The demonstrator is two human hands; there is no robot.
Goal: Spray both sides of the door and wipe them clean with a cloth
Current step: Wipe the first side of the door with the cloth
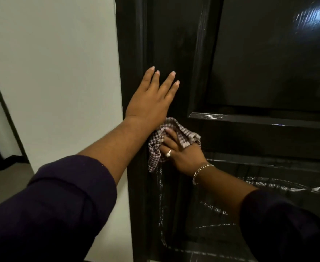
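Observation:
A glossy black panelled door (pixel 250 72) fills the right side of the head view. My left hand (pixel 151 97) lies flat against its left stile with fingers straight and spread. Just below it, my right hand (pixel 182 152) presses a brown-and-white checked cloth (pixel 155 154) against the door, fingers laid over the bunched fabric; part of the cloth hangs down to the left. Wet streaks shine on the lower panel (pixel 212 214). No spray bottle is in view.
A white wall (pixel 60 72) stands left of the black door frame (pixel 130 53). At the far left a dark-edged opening and a strip of beige floor (pixel 6 184) show. A light reflection glints on the upper right panel (pixel 314 14).

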